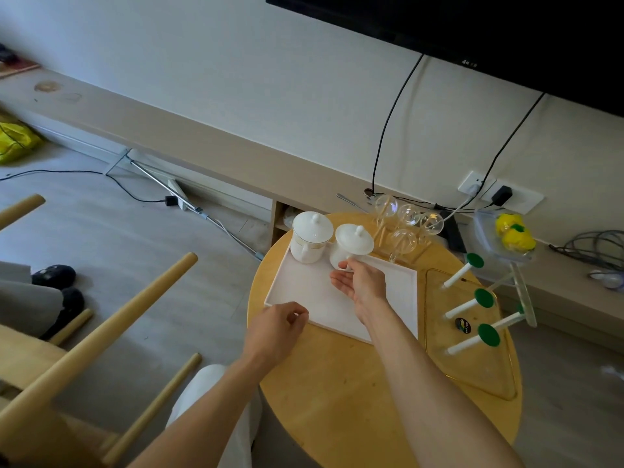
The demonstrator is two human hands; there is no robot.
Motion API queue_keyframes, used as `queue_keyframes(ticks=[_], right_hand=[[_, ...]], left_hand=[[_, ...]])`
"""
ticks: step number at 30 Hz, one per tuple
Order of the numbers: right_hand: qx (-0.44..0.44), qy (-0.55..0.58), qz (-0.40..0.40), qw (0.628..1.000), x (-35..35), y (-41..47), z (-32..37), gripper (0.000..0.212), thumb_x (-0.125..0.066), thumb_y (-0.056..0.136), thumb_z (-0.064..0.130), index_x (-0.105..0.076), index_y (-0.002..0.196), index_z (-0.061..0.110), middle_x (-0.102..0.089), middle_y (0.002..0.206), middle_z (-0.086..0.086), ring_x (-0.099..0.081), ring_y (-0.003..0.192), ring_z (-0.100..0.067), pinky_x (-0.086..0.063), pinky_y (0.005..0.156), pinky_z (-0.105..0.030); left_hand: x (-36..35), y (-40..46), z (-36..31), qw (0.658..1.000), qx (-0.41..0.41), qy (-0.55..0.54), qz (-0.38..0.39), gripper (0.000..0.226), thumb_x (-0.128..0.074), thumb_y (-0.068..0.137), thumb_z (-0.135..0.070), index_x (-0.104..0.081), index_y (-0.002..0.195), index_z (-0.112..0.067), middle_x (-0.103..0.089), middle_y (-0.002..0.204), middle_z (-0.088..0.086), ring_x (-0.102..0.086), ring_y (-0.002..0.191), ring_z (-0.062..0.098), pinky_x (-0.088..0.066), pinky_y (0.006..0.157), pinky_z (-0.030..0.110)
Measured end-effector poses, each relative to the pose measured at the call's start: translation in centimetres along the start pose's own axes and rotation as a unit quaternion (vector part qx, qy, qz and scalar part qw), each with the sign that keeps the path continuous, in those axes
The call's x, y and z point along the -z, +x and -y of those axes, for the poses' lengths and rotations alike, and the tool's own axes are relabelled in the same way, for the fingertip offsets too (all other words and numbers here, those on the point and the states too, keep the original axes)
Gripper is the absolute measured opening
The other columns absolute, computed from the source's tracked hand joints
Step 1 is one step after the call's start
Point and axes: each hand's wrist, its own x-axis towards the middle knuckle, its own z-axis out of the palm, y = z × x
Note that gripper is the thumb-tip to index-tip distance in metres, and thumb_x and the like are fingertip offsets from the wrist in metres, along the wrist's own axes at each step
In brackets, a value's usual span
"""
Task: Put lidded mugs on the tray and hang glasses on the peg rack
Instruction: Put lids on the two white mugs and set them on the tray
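Table (354, 393): light wood, smooth, low sheen.
Tray (304, 295): white, matt, smooth; looks like plastic.
Left mug (309, 239): glossy white ceramic with lid; thin gold band below the rim.
Right mug (353, 246): glossy white ceramic with lid.
Glasses (410, 219): clear glass, shiny highlights.
Peg rack (472, 309): white smooth pegs with green matt caps; clear base with gold edge.
Floor (111, 231): pale wood-grain, matt.
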Motion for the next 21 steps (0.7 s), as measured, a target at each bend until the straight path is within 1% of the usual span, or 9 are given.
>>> queue_keyframes(ticks=[7, 12, 14, 17, 21], right_hand=[[-0.003, -0.004, 0.009, 1.000, -0.1, 0.3, -0.4, 0.020, -0.057, 0.099, 0.011, -0.072, 0.094, 0.000, -0.076, 0.090, -0.022, -0.076, 0.082, -0.028, -0.065, 0.077, -0.036], [0.006, -0.007, -0.003, 1.000, 0.0, 0.5, -1.0, 0.022, -0.058, 0.101, 0.014, -0.074, 0.095, 0.000, -0.076, 0.088, -0.020, -0.076, 0.079, -0.026, -0.066, 0.079, -0.037], [0.016, -0.007, -0.020, 1.000, -0.1, 0.4, -1.2, 0.023, -0.058, 0.101, 0.016, -0.074, 0.092, 0.001, -0.077, 0.087, -0.020, -0.077, 0.080, -0.027, -0.065, 0.078, -0.037], [0.028, -0.009, -0.042, 0.999, -0.4, 0.3, -1.7, 0.025, -0.058, 0.101, 0.017, -0.075, 0.087, 0.004, -0.078, 0.083, -0.017, -0.078, 0.082, -0.028, -0.066, 0.077, -0.035], [0.034, -0.001, -0.047, 0.998, -0.4, 0.1, -2.0, 0.026, -0.059, 0.101, 0.018, -0.075, 0.086, 0.005, -0.079, 0.081, -0.016, -0.079, 0.082, -0.027, -0.066, 0.077, -0.035]], left_hand=[[-0.5, 0.1, -0.1, 1.000, 0.010, 0.000, 0.018, 0.018, -0.060, 0.100, -0.031, -0.076, 0.108, -0.027, -0.077, 0.099, -0.010, -0.062, 0.083, 0.006, -0.051, 0.075, 0.024], [-0.6, 0.2, -0.1, 1.000, 0.012, 0.003, 0.020, 0.017, -0.062, 0.099, -0.031, -0.076, 0.106, -0.027, -0.075, 0.095, -0.011, -0.062, 0.082, 0.007, -0.052, 0.075, 0.026], [-0.6, 0.2, -0.1, 1.000, 0.012, 0.003, 0.017, 0.016, -0.062, 0.099, -0.031, -0.076, 0.105, -0.026, -0.073, 0.092, -0.012, -0.062, 0.081, 0.007, -0.051, 0.074, 0.025], [-0.6, 0.3, -0.1, 1.000, 0.010, 0.004, 0.019, 0.015, -0.063, 0.099, -0.030, -0.076, 0.103, -0.026, -0.076, 0.094, -0.012, -0.063, 0.081, 0.007, -0.051, 0.074, 0.024], [-0.7, 0.4, -0.1, 1.000, 0.013, 0.006, 0.020, 0.015, -0.062, 0.098, -0.030, -0.076, 0.102, -0.026, -0.077, 0.094, -0.011, -0.066, 0.082, 0.009, -0.056, 0.076, 0.029]])
